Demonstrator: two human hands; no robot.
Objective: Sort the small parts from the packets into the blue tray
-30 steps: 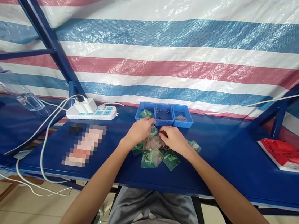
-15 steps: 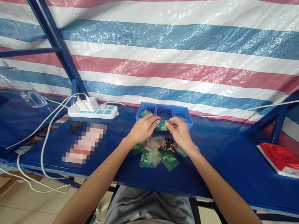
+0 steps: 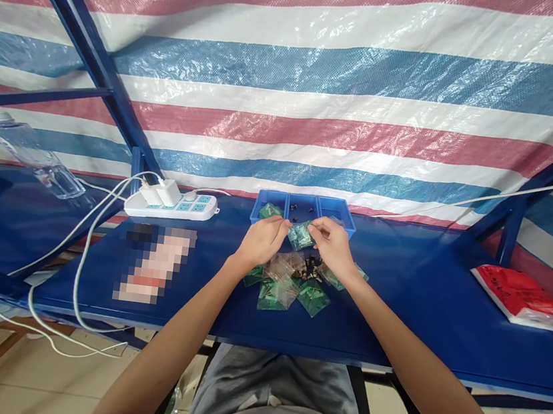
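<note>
Between my hands hangs a small green plastic bag (image 3: pixel 300 235) with small metal-looking parts inside. My left hand (image 3: pixel 263 239) pinches its left edge, and my right hand (image 3: pixel 331 244) grips its upper right corner. Just beyond stands a blue three-compartment tray (image 3: pixel 349 224). Its left compartment holds another green bag (image 3: pixel 270 211), and a few small dark pieces (image 3: pixel 295 207) lie in the middle one. Below my hands several green bags (image 3: pixel 314 298) and clear bags (image 3: pixel 287 291) lie in a pile around loose dark and brassy screw-like parts (image 3: pixel 310 267).
A white power strip (image 3: pixel 170 205) with plugged-in chargers and trailing white cables (image 3: pixel 80 277) sits left. Farther left is a clear bottle (image 3: pixel 40 158). A red and white packet (image 3: pixel 522 296) lies right on the blue table (image 3: pixel 413 284). A blurred pinkish item (image 3: pixel 158 266) lies near the strip.
The green bag has tilted, its right side now higher, and more of it shows. My left fingers have drawn in closer together at its edge. The pile looks unchanged.
</note>
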